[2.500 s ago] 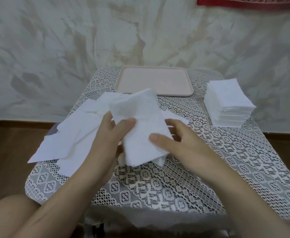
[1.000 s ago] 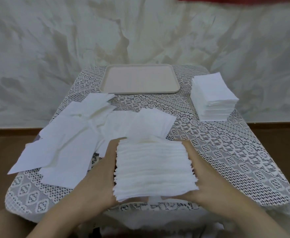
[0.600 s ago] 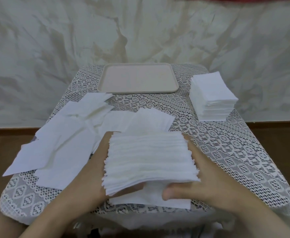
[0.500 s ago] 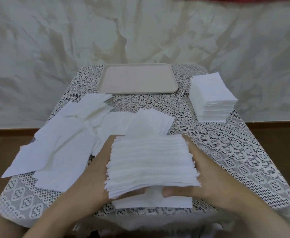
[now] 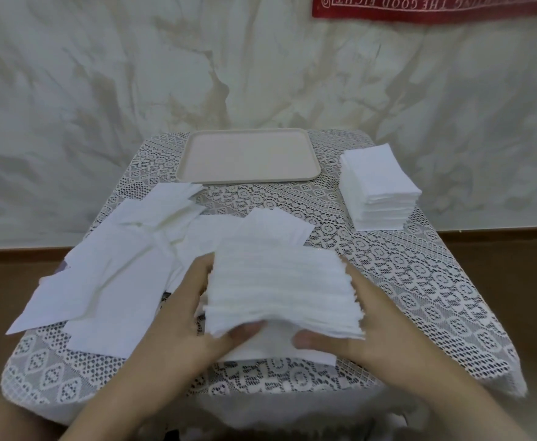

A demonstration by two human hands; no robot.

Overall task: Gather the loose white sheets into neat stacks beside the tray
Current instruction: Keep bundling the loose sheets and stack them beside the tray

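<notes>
Sheets (image 5: 117, 281) lie loose on the left of the counter (image 5: 403, 281); we hold a thick stack (image 5: 279, 291) near the middle, left hand (image 5: 184, 313) and right hand (image 5: 368, 323) clasping its sides, thumbs under its near edge. We judge it light, soft, quick to fan: squeeze both sides evenly.

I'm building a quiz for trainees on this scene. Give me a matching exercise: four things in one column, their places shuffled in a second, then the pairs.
1 beige rectangular tray
2 squared-up white stack
3 thick white sheet bundle
4 loose white sheets

A left side of the lace-covered table
B held between left hand and right hand
C table's far middle
D right of the tray

Pairs: 1-C, 2-D, 3-B, 4-A
</notes>
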